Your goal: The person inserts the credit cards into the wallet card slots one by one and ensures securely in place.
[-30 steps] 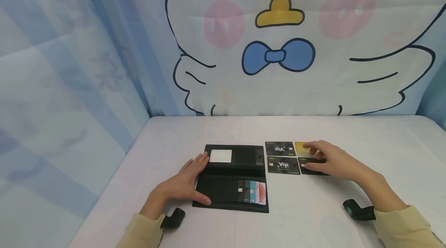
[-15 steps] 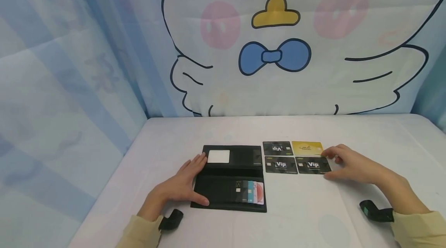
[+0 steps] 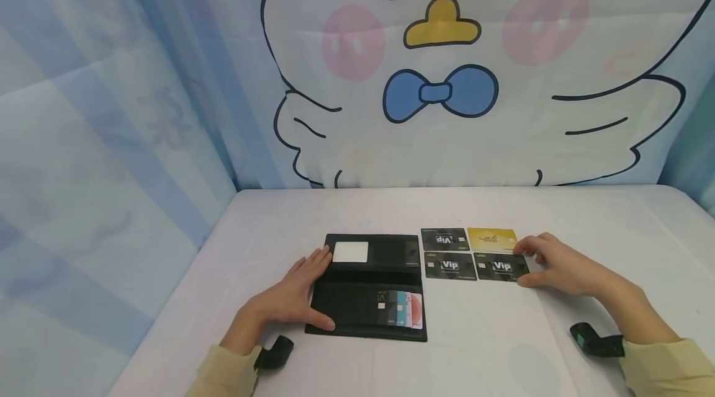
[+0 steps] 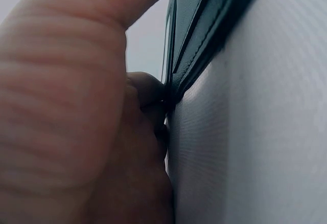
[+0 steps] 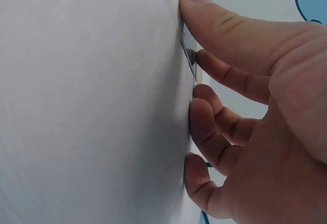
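Note:
In the head view a black wallet (image 3: 357, 316) lies unfolded on the table, with several overlapping cards (image 3: 408, 309) in its lower half. My left hand (image 3: 287, 298) rests at its left side, fingers extended along the edge and thumb across the lower-left part. Right of the wallet, three black VIP cards and a gold card (image 3: 491, 238) lie in two rows. My right hand (image 3: 564, 267) pinches the lower-right VIP card (image 3: 501, 268) at its right end, thumb at the lower corner and index finger at the upper. The right wrist view shows the other fingers (image 5: 204, 127) loosely curled beside it.
Two more VIP cards (image 3: 444, 239) lie between the wallet and the pinched card. A white cloth covers the table (image 3: 475, 347). Behind it hangs a curtain (image 3: 357, 136) with a cartoon bird, and a blue curtain (image 3: 112, 167) stands at the left.
My right hand has moved rightward from over the right-hand cards to the lower-right VIP card's right end, uncovering the gold card. The left hand stays on the wallet.

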A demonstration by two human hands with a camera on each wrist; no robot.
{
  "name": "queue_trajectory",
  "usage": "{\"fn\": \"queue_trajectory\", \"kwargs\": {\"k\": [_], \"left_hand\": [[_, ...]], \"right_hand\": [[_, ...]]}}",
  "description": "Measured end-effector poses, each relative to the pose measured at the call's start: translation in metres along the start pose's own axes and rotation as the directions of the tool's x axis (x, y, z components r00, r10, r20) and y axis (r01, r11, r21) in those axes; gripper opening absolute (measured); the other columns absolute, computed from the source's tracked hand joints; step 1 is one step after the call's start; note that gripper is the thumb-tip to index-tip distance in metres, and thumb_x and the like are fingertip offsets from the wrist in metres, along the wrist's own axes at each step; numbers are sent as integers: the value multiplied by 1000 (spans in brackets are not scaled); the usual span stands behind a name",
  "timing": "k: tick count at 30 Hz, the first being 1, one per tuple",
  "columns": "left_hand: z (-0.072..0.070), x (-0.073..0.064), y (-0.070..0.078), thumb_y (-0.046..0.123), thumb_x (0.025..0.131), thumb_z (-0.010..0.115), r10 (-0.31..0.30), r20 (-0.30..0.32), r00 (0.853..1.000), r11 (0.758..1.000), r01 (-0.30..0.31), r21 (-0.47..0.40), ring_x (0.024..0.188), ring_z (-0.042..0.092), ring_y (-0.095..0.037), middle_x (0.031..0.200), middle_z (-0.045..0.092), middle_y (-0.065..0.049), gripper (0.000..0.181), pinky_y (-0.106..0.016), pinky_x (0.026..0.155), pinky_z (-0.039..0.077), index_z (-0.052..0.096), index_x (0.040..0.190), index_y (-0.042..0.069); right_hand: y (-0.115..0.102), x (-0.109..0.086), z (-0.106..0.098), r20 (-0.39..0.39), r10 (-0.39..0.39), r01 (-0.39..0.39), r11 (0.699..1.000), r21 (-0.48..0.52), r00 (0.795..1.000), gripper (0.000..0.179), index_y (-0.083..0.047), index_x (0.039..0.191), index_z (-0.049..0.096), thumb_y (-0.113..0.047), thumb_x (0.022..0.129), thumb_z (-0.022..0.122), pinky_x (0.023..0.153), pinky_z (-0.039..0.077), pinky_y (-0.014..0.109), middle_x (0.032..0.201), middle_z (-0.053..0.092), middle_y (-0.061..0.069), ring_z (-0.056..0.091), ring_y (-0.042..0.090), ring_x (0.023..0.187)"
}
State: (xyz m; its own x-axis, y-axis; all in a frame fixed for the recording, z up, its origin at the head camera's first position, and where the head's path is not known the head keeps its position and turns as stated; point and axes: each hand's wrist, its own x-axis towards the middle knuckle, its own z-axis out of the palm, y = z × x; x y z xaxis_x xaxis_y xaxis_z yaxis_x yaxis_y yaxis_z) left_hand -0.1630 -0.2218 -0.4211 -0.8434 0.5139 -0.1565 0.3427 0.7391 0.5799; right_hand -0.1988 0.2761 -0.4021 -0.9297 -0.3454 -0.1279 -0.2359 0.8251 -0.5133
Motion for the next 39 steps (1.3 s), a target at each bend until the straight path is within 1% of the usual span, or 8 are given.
{"fn": "queue_trajectory", "kwargs": {"k": [4, 7, 14, 19, 24, 29, 33, 39], "left_hand": [[1, 0, -1, 52, 69, 89, 10, -3, 1000, 1000, -10, -5, 154, 1, -27, 168, 8, -13, 128, -50, 122, -1, 17, 160, -1], [1, 1, -1, 53, 69, 89, 13, 0, 1000, 1000, -13, -5, 154, 1, -27, 168, 8, -13, 128, -50, 122, -1, 17, 160, -1], [1, 0, 0, 52, 69, 89, 14, 4, 1000, 1000, -14, -10, 154, 1, -27, 168, 7, -13, 127, -50, 122, -1, 16, 160, 0], [1, 0, 0, 51, 69, 89, 20, 3, 1000, 1000, -20, -13, 154, 1, -28, 168, 7, -14, 127, -50, 122, -1, 16, 160, -1], [1, 0, -1, 51, 69, 89, 18, 2, 1000, 1000, -18, -19, 154, 0, -28, 168, 7, -14, 127, -50, 122, -1, 17, 160, -1], [1, 0, 0, 53, 69, 89, 9, 7, 1000, 1000, -9, -15, 154, 0, -27, 168, 7, -13, 127, -50, 122, -1, 17, 160, 0], [1, 1, 0, 53, 69, 88, 0, 9, 1000, 1000, 0, -9, 154, 0, -27, 168, 7, -12, 128, -49, 122, -1, 16, 160, 0], [0, 0, 0, 53, 69, 88, 5, 8, 1000, 1000, -5, -4, 154, 0, -27, 168, 7, -12, 127, -49, 122, -1, 16, 160, 0]], "right_hand": [[0, 1, 1, 1, -6, 6, 1000, 10, 1000, 59, 2, 119, 56, -28, 79, 87, 82, 49, 54, 114, 50, 25, 51, 39, 102], [-1, 2, 1, 0, -16, 16, 1000, 22, 1000, 61, 4, 118, 52, -26, 78, 88, 82, 50, 54, 109, 55, 21, 54, 37, 99], [-2, -1, 0, 8, -20, 20, 999, 28, 1000, 60, 0, 119, 48, -23, 79, 87, 74, 45, 39, 96, 55, 7, 51, 25, 89], [-2, -2, -1, 23, -26, 25, 999, 37, 999, 65, 2, 125, 48, -23, 79, 87, 75, 46, 38, 98, 54, 7, 51, 24, 90], [0, -4, -1, 26, -46, 44, 998, 48, 999, 67, 4, 127, 50, -22, 77, 87, 73, 47, 32, 100, 54, 6, 51, 23, 91], [4, -7, -7, -31, -97, 97, 995, 17, 995, 64, 4, 125, 56, -23, 78, 88, 74, 49, 31, 101, 57, 3, 54, 21, 93], [5, -10, -12, -118, -133, 133, 991, -8, 984, 62, 3, 126, 59, -24, 79, 89, 79, 49, 32, 101, 59, 1, 53, 18, 92], [-8, -4, -4, -171, -180, 185, 983, 17, 969, 62, 2, 128, 60, -26, 80, 88, 84, 47, 38, 104, 61, 1, 53, 12, 91]]}}
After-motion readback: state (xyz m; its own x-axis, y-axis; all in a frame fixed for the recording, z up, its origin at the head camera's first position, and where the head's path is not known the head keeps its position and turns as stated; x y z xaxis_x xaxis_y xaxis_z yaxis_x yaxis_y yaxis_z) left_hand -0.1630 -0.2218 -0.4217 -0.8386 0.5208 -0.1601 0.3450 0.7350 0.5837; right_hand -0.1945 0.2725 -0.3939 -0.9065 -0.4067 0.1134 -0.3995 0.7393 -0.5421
